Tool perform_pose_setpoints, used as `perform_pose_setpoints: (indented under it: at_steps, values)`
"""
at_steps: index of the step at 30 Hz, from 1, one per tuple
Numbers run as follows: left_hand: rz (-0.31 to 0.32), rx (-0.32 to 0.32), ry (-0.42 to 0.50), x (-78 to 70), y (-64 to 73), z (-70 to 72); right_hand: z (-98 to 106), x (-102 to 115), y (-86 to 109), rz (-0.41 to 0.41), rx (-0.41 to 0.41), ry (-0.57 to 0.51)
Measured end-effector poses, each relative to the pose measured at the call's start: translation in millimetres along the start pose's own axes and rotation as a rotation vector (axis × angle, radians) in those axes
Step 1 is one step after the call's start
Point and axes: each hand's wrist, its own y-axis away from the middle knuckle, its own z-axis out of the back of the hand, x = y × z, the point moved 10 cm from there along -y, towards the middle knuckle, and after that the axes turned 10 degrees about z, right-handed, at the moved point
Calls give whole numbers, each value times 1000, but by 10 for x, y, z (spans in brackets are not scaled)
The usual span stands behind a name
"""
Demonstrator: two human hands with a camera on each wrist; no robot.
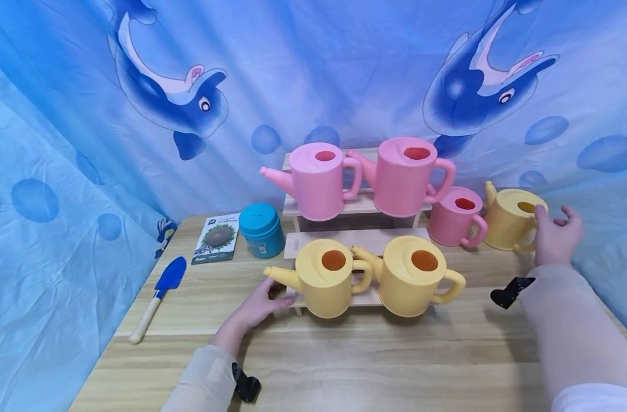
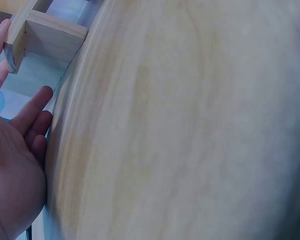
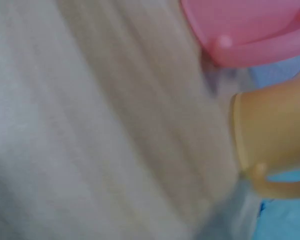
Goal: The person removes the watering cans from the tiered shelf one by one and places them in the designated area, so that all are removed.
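Observation:
My left hand [image 1: 259, 306] is at the left end of the lower step of a wooden stand [image 1: 375, 236], its digits touching the board's end. In the left wrist view, that hand [image 2: 15, 165] has its other fingers loosely bent beside the stand's wooden end [image 2: 57, 32]. On the lower step are two yellow watering cans, a left one [image 1: 321, 294] and a right one [image 1: 406, 292]. My right hand [image 1: 558, 237], fingers loose, is at the handle of another yellow watering can [image 1: 504, 223] on the table; contact is unclear. The right wrist view shows that can [image 3: 275, 130] upright.
Two pink watering cans, one left [image 1: 316, 186] and one right [image 1: 403, 186], stand on the upper step. A third pink can [image 1: 449, 220] is right of the stand. Leftward are a teal jar [image 1: 262, 232], a seed packet [image 1: 215, 237] and a blue trowel [image 1: 170, 274]. A blue curtain [image 1: 344, 74] hangs behind.

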Motion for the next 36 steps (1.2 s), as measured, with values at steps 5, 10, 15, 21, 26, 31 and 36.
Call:
perform_pose_setpoints:
  at_steps: [5,10,15,21,26,31,36]
  values:
    - [3,-6,-8,3,-13,10,-49,351,-14,61,52,114]
    - [-2,0,5,1,-10,-6,-218,771,2,202,128,110]
    - [-2,2,19,-4,-8,-1,-551,1160,107,334,270,103]
    - [12,0,13,18,-9,0,-1006,1446,370,475,464,260]
    - [21,-7,7,13,-2,1,-1298,1593,605,519,606,280]
    - [17,-5,4,-3,-5,-4,-1486,1685,819,529,692,240]
    - [23,-9,-2,-1,-11,6,-1634,1751,1027,556,751,218]
